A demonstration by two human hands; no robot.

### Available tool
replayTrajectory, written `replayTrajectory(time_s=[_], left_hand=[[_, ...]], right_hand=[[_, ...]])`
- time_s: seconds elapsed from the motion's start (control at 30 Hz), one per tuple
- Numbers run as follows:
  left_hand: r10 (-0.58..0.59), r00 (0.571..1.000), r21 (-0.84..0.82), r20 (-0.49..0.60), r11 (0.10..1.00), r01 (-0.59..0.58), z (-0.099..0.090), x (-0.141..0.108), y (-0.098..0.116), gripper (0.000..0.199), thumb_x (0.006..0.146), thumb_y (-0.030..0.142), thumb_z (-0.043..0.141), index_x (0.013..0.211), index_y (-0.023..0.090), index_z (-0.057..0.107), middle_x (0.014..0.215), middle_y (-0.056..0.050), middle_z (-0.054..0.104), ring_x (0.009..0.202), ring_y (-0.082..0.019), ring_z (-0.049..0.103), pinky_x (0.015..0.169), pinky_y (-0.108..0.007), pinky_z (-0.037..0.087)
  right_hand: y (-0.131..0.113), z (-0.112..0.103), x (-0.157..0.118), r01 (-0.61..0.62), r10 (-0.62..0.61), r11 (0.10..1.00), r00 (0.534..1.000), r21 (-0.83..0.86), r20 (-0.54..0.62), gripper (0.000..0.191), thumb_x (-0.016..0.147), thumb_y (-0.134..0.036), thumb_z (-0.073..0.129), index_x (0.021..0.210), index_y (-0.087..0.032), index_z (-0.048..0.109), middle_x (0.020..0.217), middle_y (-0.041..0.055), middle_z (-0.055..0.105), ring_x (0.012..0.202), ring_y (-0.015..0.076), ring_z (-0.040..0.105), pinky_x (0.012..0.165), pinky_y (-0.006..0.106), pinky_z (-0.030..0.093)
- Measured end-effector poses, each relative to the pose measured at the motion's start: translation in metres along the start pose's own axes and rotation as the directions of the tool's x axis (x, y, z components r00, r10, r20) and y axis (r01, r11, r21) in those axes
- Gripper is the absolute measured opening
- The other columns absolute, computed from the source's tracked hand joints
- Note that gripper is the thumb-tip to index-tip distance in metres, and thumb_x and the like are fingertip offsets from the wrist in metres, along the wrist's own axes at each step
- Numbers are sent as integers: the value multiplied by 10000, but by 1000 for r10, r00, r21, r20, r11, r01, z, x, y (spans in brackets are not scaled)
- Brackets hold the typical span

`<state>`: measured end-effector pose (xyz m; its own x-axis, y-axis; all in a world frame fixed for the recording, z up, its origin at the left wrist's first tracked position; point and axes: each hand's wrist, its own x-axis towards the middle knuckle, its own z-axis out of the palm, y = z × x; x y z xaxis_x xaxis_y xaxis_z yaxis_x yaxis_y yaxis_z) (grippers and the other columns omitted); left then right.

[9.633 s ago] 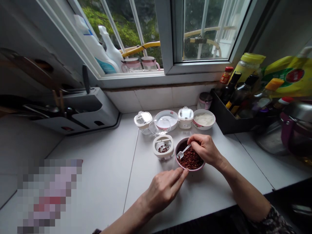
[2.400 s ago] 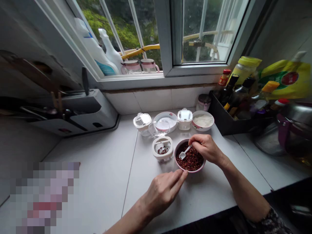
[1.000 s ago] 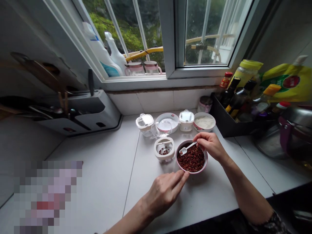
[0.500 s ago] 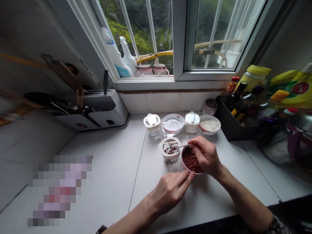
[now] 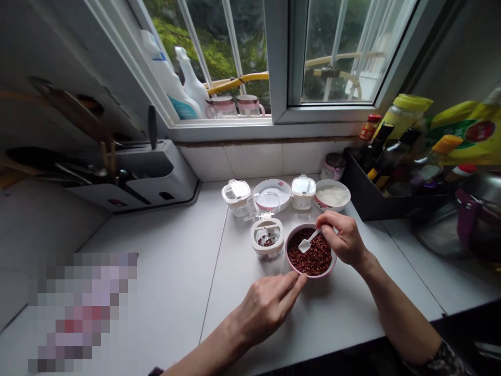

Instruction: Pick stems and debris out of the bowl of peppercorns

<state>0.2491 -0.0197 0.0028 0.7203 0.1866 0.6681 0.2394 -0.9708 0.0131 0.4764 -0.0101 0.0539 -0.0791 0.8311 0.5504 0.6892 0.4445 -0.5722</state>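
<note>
My right hand [image 5: 344, 237] pinches the handle of a small white spoon [image 5: 305, 245], whose scoop is over a bowl [image 5: 290, 262] of dark red, dried bits that look like Sichuan peppercorns [image 5: 313, 260]. The scoop looks empty. With its fingertips, my left hand [image 5: 270, 303] grips the bowl's near rim. Just left of the bowl stands a clear seasoning jar [image 5: 267, 251] with a cream rim, its transparent lid [image 5: 266, 202] flipped up. A few of the red bits lie inside that jar.
Behind are two lidded jars, one on the left [image 5: 237, 197] and one [image 5: 303, 192] between a bowl of white powder [image 5: 273, 198] and a bowl of white grains [image 5: 332, 196]. A black bottle box [image 5: 368, 201] stands right, a utensil holder [image 5: 168, 180] left. A pixelated patch covers the counter's left.
The spoon has moved right from the open jar to over the bowl of red bits. My left hand stays at the bowl's rim. The view has shifted slightly.
</note>
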Motion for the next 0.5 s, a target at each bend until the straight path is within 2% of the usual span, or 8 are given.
replayTrajectory(time_s=[0.2, 0.37, 0.5], left_hand=[[7, 1000, 2, 8, 1000, -7, 0, -2, 0, 274, 975, 67, 414, 1188, 47, 584, 962, -147, 707, 784, -176, 703, 609, -251, 595], [1, 1000, -1, -1, 1000, -1, 0, 0, 0, 261, 981, 70, 405, 1156, 52, 597, 945, -137, 710, 753, -169, 698, 600, -241, 586], [7, 1000, 1, -1, 1000, -7, -1, 1, 0, 275, 979, 68, 402, 1185, 52, 583, 942, -139, 711, 751, -169, 698, 590, -233, 580]], right_hand=[[1, 14, -1, -26, 29, 999, 993, -28, 111, 191, 813, -116, 425, 711, -201, 563, 667, 21, 611, 620, 149, 547, 626, 269, 419], [1, 21, -3, -114, 113, 993, 991, 6, 77, 196, 814, -113, 425, 707, -202, 563, 677, 16, 625, 625, 145, 560, 632, 258, 422], [0, 21, -4, -103, 102, 995, 991, 10, 90, 196, 811, -110, 420, 707, -201, 560, 677, 16, 622, 622, 145, 555, 629, 258, 417]])
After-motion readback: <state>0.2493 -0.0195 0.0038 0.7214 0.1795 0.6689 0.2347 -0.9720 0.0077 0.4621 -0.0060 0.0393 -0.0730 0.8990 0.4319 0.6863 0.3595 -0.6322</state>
